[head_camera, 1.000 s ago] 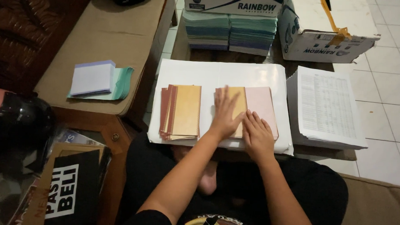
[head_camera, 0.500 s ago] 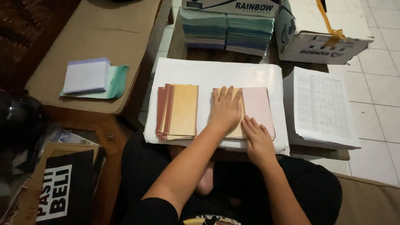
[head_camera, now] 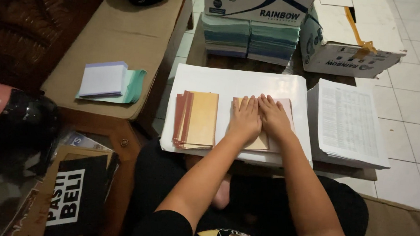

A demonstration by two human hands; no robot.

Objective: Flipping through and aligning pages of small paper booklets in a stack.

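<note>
Both hands lie flat, side by side, on a small stack of yellow and pale pink paper sheets (head_camera: pixel 288 107) on a big white sheet (head_camera: pixel 239 82). My left hand (head_camera: pixel 246 118) presses the yellow part, fingers together and pointing away from me. My right hand (head_camera: pixel 273 116) covers the pink part beside it. To the left on the same white sheet lies a second stack of tan and reddish-brown sheets (head_camera: pixel 197 120), fanned at its left edge and untouched.
Stacks of teal and blue paper (head_camera: pixel 250 39) and two white cardboard boxes (head_camera: pixel 347 55) stand behind. A pile of printed white pages (head_camera: pixel 347 120) lies right. On the brown table at left rest white and green slips (head_camera: pixel 110 81). A dark helmet (head_camera: pixel 19 123) sits lower left.
My right hand slid forward from the near edge of the pink stack to lie beside my left hand. Both now press the stack together.
</note>
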